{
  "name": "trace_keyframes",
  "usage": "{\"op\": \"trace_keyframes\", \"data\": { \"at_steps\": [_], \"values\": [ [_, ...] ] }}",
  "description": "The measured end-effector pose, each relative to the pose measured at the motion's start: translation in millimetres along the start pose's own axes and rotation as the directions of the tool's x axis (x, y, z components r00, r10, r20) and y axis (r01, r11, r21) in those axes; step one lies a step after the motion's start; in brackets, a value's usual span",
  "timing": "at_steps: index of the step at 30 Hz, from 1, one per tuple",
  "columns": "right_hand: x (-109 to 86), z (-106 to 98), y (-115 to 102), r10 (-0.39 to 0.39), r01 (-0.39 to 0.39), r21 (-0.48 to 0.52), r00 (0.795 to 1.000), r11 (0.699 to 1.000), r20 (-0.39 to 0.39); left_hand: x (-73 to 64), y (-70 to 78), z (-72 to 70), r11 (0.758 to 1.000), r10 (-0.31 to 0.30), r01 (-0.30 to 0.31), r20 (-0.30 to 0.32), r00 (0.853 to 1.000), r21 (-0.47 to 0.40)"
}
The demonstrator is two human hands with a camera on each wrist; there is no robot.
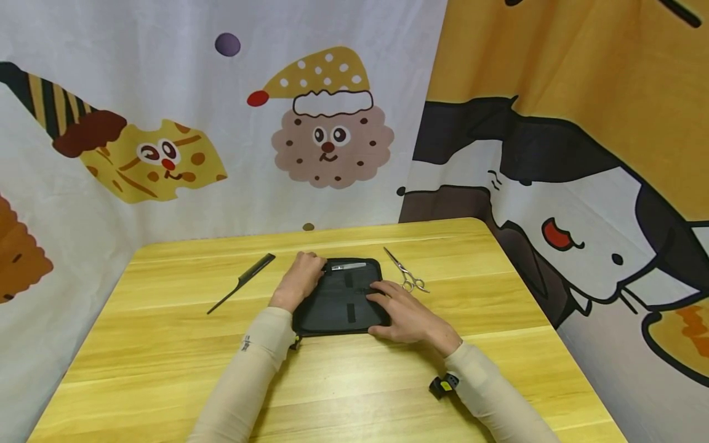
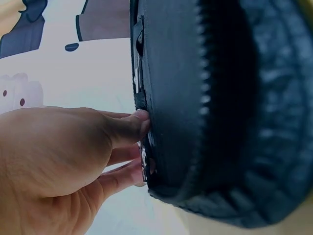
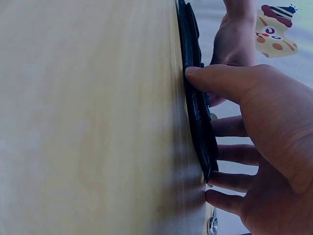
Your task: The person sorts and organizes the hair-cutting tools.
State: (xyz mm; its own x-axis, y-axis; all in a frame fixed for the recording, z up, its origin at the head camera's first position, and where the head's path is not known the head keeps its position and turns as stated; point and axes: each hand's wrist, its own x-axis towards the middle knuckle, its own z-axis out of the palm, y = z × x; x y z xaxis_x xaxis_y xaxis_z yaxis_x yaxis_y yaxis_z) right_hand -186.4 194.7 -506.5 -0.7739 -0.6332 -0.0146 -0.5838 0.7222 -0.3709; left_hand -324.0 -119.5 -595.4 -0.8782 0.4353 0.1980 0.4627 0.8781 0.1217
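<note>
The black case [image 1: 327, 307] lay open on the wooden table [image 1: 343, 394], with a silver-bladed tool [image 1: 350, 266] along its far side — the left hand [image 1: 300, 280] pinched this tool at its left end. The right hand [image 1: 407, 315] rested on the case's right edge, fingers spread and rather straight — beside it lay the scissors [image 1: 402, 267], and the comb [image 1: 253, 273] lay left of the case.
</note>
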Motion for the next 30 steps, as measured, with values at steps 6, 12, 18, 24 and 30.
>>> {"op": "trace_keyframes", "data": {
  "at_steps": [6, 12, 18, 24, 30],
  "values": [
    [-0.3, 0, 0, 0.014, -0.014, 0.001, 1.0, 1.0, 0.005, -2.6, 4.5, 0.3, 0.999, 0.014, -0.013, -0.019, 1.0, 0.031],
    [-1.2, -1, 0, 0.011, -0.011, 0.001, 1.0, 1.0, 0.001, -5.0, 8.0, -0.8, 0.999, 0.021, -0.02, -0.028, 0.999, 0.031],
    [-0.8, -1, -1, 0.01, -0.01, 0.002, 1.0, 1.0, -0.002, -8.5, 11.3, -2.8, 0.999, 0.024, -0.023, -0.008, 1.0, 0.042],
    [-0.3, -1, -1, 0.01, -0.01, 0.002, 1.0, 1.0, 0.001, -14.6, 10.6, -3.5, 1.0, 0.025, -0.024, -0.015, 1.0, 0.014],
    [-0.1, -1, -1, 0.009, -0.009, 0.004, 1.0, 1.0, -0.001, -25.6, 10.1, -10.4, 0.995, 0.001, -0.005, -0.031, 1.0, -0.104]
  ]
}}
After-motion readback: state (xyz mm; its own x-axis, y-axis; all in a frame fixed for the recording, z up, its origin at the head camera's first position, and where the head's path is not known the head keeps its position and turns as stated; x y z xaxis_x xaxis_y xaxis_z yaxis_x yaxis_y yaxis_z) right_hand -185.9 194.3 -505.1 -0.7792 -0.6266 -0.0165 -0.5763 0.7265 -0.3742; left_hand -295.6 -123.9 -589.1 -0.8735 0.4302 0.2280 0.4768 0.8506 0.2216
